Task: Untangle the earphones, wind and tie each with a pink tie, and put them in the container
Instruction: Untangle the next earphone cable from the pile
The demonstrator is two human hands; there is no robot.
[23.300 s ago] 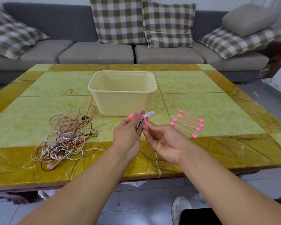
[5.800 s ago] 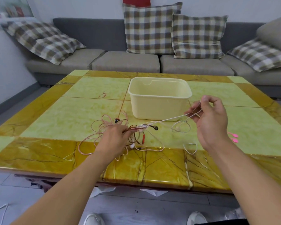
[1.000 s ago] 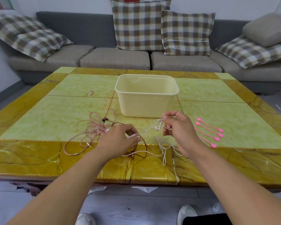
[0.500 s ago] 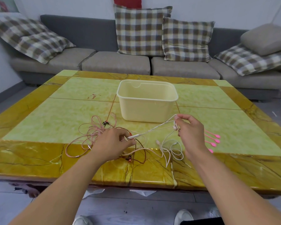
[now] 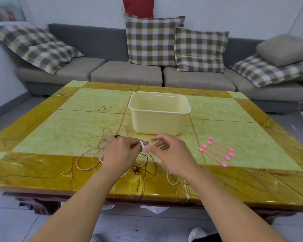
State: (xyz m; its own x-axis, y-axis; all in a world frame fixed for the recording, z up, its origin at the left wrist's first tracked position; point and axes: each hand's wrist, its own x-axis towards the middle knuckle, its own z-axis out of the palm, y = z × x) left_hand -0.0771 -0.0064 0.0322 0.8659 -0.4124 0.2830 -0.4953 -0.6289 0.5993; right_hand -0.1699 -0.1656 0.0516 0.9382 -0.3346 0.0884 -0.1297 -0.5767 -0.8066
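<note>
Behind the green and yellow table point(image 5: 59, 133) runs a grey sofa point(image 5: 112, 74) with checked cushions, and the cream container point(image 5: 158, 117) stands near the table's middle. Just in front of the container the left hand point(image 5: 119, 154) pinches a short white piece of the earphones point(image 5: 142, 144) between thumb and forefinger, while the right hand point(image 5: 171, 154) hovers beside it with fingers loosely curled; whether they hold any cord I cannot tell. To the container's front left lies the loose tangle of pinkish cords point(image 5: 101, 149), and four pink ties point(image 5: 216, 151) lie to its front right, untouched. The step looks like freeing one white set from the tangle: best to keep the pinched end raised, follow that cord back loop by loop, and lift crossings apart rather than tugging, since pulling would likely tighten knots.
</note>
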